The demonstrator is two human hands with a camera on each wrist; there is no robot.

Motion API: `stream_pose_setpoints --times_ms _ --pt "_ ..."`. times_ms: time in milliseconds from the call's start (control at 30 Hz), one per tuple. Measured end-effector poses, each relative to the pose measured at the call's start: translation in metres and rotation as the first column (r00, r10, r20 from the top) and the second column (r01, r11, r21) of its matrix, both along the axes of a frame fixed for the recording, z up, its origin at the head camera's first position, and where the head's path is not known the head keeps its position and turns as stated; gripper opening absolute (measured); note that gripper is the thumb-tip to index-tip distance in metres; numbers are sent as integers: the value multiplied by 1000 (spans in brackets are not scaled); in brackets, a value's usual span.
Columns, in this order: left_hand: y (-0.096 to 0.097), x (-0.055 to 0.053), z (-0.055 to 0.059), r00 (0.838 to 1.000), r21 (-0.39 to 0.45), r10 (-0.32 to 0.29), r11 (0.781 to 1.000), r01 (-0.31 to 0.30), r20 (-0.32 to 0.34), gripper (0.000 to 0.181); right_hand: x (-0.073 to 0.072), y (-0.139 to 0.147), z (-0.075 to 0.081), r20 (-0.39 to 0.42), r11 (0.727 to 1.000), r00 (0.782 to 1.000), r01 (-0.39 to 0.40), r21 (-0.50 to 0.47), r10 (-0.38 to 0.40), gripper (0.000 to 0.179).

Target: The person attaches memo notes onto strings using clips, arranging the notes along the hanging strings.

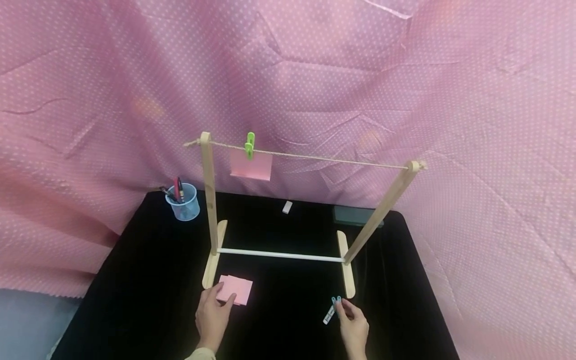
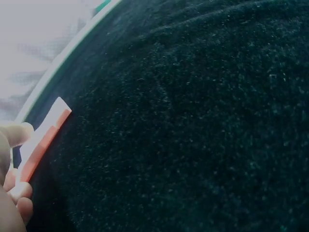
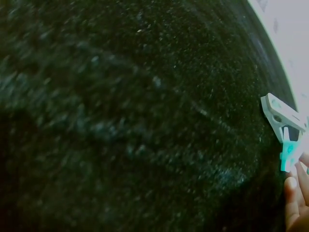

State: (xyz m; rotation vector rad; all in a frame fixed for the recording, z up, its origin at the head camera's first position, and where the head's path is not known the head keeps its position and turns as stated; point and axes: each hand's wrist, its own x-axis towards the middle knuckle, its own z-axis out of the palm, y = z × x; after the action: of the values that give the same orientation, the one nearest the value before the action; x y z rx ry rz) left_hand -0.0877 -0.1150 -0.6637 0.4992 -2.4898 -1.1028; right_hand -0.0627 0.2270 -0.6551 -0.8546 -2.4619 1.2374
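At the front left of the black table, my left hand (image 1: pixel 212 315) grips a small stack of pink paper notes (image 1: pixel 237 290) between thumb and fingers. The left wrist view shows the edge of the pink notes (image 2: pixel 46 137) held in the fingers. Further right, my right hand (image 1: pixel 353 325) pinches a blue clothespin (image 1: pixel 336 301). A white clothespin (image 1: pixel 329 315) lies just left of those fingertips; in the right wrist view the white clothespin (image 3: pixel 282 113) appears right beside the blue clothespin (image 3: pixel 288 153).
Ahead stands a wooden frame (image 1: pixel 209 195) with a rope (image 1: pixel 315 158) strung across its top. On it a green clothespin (image 1: pixel 249 145) holds a pink note (image 1: pixel 258 167). Behind are a blue pen cup (image 1: pixel 186 207), a white eraser-like block (image 1: pixel 287 207) and a grey-green flat box (image 1: pixel 353 215).
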Motion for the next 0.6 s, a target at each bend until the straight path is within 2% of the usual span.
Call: stream_pose_setpoints --times_ms 167,333,600 --pt "2 -1 1 999 -5 1 1000 -1 38 54 1 -1 -2 -3 999 999 -45 3 45 29" --pt "4 -1 1 998 -20 -10 1000 11 60 56 1 -1 -5 6 999 999 -38 11 38 27" --pt "7 -1 -1 997 0 -15 1000 15 72 51 1 2 -5 7 999 999 -52 -15 52 21"
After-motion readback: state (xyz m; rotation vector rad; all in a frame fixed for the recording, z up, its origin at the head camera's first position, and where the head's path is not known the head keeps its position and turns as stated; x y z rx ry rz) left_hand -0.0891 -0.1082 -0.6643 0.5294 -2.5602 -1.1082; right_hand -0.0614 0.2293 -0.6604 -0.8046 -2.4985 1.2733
